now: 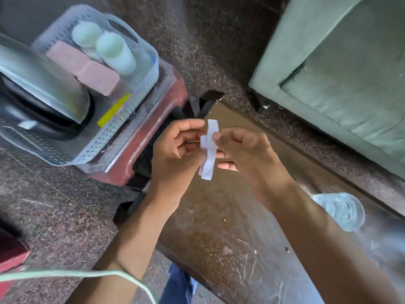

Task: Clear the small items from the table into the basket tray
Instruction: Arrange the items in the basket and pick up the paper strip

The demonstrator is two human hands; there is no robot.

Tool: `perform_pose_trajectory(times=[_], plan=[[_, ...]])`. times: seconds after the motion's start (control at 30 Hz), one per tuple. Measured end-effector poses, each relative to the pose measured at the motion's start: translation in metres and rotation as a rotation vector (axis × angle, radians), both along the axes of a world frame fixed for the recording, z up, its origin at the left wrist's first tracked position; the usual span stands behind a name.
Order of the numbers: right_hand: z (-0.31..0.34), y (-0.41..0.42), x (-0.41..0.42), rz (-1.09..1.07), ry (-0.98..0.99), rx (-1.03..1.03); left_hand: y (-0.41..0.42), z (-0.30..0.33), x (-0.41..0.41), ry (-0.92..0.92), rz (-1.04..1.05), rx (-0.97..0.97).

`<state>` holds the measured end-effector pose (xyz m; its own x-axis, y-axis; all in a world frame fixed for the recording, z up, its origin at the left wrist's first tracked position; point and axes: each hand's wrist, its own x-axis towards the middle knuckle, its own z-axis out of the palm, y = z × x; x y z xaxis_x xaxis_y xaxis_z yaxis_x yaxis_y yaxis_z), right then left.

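Observation:
Both my hands hold a small folded white paper strip (209, 150) above the far corner of the brown table (230, 238). My left hand (177, 150) pinches its left edge and my right hand (243, 154) pinches its right edge with thumb and fingers. The pale perforated basket tray (122, 119) sits to the left on a red stool (157, 119). It holds two pink cases (87, 66), two pale green-capped bottles (109, 49) and a steel lidded vessel (43, 84). The view is blurred.
A clear glass (339, 210) stands on the table at the right, beside my right forearm. A green sofa (350, 73) fills the upper right. Speckled floor (54, 205) lies between stool and table. A pale cord (87, 275) crosses the lower left.

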<state>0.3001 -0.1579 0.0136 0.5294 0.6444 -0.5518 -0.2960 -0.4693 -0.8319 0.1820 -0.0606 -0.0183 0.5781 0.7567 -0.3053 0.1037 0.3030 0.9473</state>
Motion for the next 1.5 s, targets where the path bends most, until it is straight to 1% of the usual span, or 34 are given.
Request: perform_pose_trajectory(times=[0.1, 0.23, 0.37, 0.43, 0.5, 0.57, 0.63, 0.67, 0.73, 0.8, 0.87, 0.97, 1.1, 1.17, 1.23, 1.3, 1.4, 1.5], plan=[[0.013, 0.038, -0.001, -0.008, 0.012, 0.084, 0.029, 0.008, -0.005, -0.075, 0.045, 0.022], [0.017, 0.084, -0.004, -0.031, 0.039, 0.161, 0.059, 0.009, -0.014, -0.09, 0.13, 0.057], [0.022, 0.123, 0.0, 0.005, 0.155, 0.222, 0.089, 0.001, -0.032, -0.036, 0.162, 0.322], [0.026, 0.142, 0.004, 0.038, 0.129, 0.231, 0.104, -0.004, -0.042, 0.017, 0.172, 0.434], [0.029, 0.161, 0.006, 0.062, 0.057, 0.215, 0.118, -0.011, -0.05, 0.131, 0.176, 0.593], [0.034, 0.182, 0.007, 0.071, -0.01, 0.206, 0.129, -0.017, -0.054, 0.304, 0.138, 0.752], [0.037, 0.203, 0.008, 0.092, -0.104, 0.192, 0.137, -0.02, -0.056, 0.45, 0.037, 0.848], [0.037, 0.214, 0.009, 0.12, -0.181, 0.171, 0.141, -0.022, -0.057, 0.506, -0.027, 0.859], [0.035, 0.235, 0.011, 0.206, -0.358, 0.138, 0.148, -0.025, -0.057, 0.592, -0.116, 0.842], [0.03, 0.252, 0.011, 0.311, -0.53, 0.125, 0.153, -0.03, -0.057, 0.636, -0.155, 0.833], [0.023, 0.262, 0.011, 0.436, -0.695, 0.132, 0.154, -0.035, -0.056, 0.657, -0.175, 0.844], [0.006, 0.271, 0.013, 0.659, -0.938, 0.117, 0.154, -0.043, -0.056, 0.675, -0.146, 0.839], [-0.017, 0.282, 0.011, 0.893, -1.246, -0.048, 0.154, -0.05, -0.056, 0.633, -0.125, 0.866], [-0.026, 0.286, 0.007, 0.996, -1.394, -0.084, 0.153, -0.053, -0.056, 0.594, -0.107, 0.916], [-0.032, 0.291, 0.001, 1.065, -1.487, -0.092, 0.153, -0.055, -0.056, 0.573, -0.051, 0.989], [-0.037, 0.295, -0.003, 1.099, -1.536, -0.14, 0.152, -0.057, -0.055, 0.565, 0.024, 1.062], [-0.043, 0.3, -0.006, 1.124, -1.563, -0.248, 0.153, -0.062, -0.054, 0.545, 0.039, 1.064], [-0.049, 0.303, -0.009, 1.13, -1.571, -0.282, 0.154, -0.063, -0.055, 0.551, 0.012, 1.028]])
